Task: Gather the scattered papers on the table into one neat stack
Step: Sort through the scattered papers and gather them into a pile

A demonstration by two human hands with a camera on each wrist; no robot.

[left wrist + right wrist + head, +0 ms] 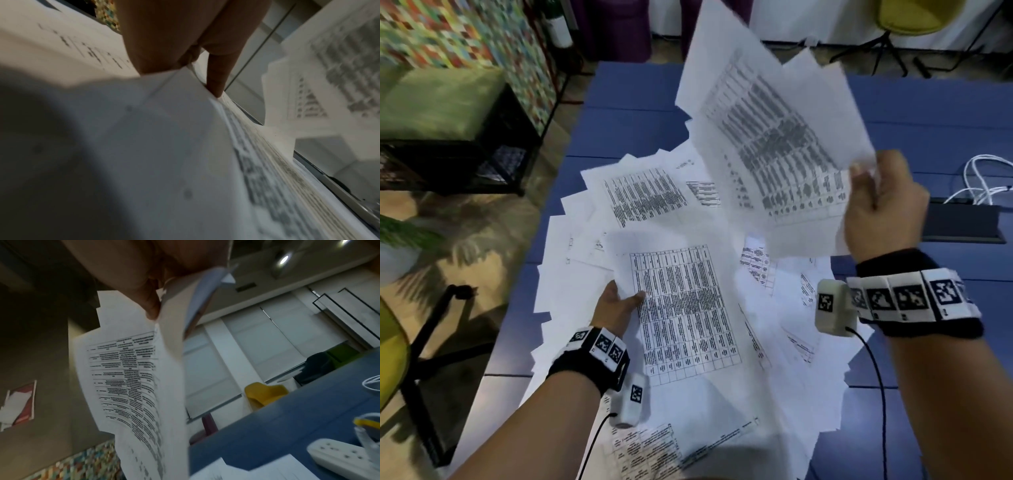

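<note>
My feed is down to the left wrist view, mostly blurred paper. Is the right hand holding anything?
Observer: Yes. The right hand holds a fanned bunch of sheets up off the blue table.
Operator: And what is my left hand on?
Observer: The left hand pinches one table-printed sheet at its edge, thumb on top.
Operator: Are many left?
Observer: Many loose papers lie overlapped at mixed angles.
Operator: Anything else nearby?
Observer: A white power strip lies beyond them.
</note>
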